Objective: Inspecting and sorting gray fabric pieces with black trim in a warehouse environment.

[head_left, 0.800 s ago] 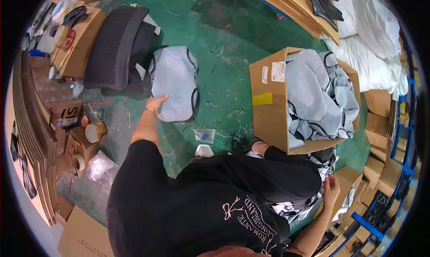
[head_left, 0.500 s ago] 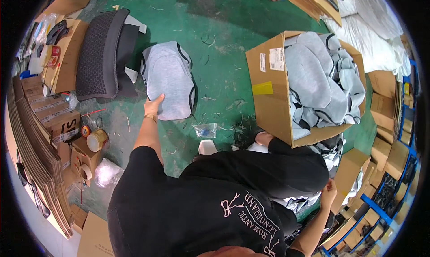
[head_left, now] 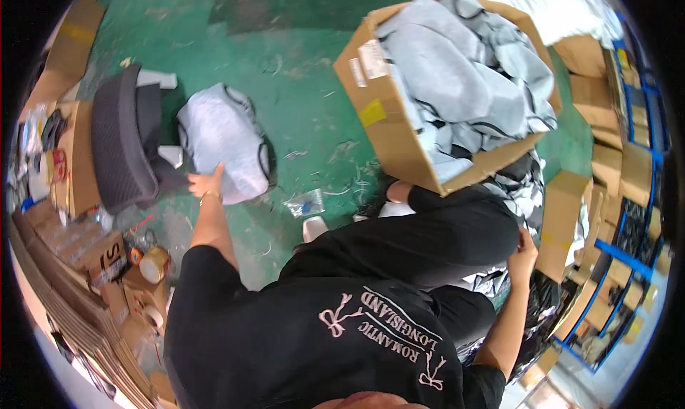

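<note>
A clear plastic bag with blue contents [head_left: 305, 203] lies on the green floor [head_left: 300, 74], with thin dark and pale scraps [head_left: 342, 190] scattered near it. On the left, a red stick [head_left: 143, 223] lies near an orange tape roll [head_left: 135, 255] and a larger yellowish tape roll [head_left: 153, 265]. A carton with black print [head_left: 105, 257] stands just beside them, and a stack of flattened cardboard [head_left: 75, 327] curves along the lower left rim. White sacks [head_left: 535, 13] fill the upper right, above blue shelving [head_left: 626, 261] loaded with brown cartons [head_left: 636, 175].
</note>
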{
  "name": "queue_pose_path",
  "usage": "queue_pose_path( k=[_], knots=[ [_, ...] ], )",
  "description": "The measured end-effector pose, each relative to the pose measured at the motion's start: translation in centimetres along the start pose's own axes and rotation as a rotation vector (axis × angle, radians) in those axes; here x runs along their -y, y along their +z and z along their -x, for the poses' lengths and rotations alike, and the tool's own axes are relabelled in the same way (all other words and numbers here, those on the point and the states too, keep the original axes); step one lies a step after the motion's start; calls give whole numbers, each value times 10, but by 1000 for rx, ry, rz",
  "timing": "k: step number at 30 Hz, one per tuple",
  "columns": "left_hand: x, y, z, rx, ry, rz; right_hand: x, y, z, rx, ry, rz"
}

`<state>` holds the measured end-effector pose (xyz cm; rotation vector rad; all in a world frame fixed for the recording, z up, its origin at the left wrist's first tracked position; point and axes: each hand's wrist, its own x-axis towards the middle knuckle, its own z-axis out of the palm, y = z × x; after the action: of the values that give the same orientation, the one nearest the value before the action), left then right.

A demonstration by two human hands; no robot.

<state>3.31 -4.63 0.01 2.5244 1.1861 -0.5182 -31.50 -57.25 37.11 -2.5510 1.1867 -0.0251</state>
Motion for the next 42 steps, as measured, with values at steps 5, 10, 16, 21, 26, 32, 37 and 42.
queue_pose_path(
  k=[5,10,16,21,26,32,37,42],
  knots=[
    [-43,-14,30,-316,824,185,50,13,13,-325,-8,-283],
    [-212,-82,231,-149,1518,676,94,29,24,-327,-425,288],
    [-360,-46,365,-13,2158,328,74,27,16,-413,-386,70],
    [-405,-34,414,255,1707,-735,55,30,18,-519,-393,-62],
    [-386,-36,432,1449,1245,-213,51,26,11,-550,-395,-110],
    [-268,-65,540,1868,791,518,68,12,-16,-501,-423,-310],
    [-225,-87,583,2041,630,652,23,-23,-21,-951,-601,-181],
    [-228,-47,565,2014,596,719,1,-29,28,-721,-677,-138]
  ],
)
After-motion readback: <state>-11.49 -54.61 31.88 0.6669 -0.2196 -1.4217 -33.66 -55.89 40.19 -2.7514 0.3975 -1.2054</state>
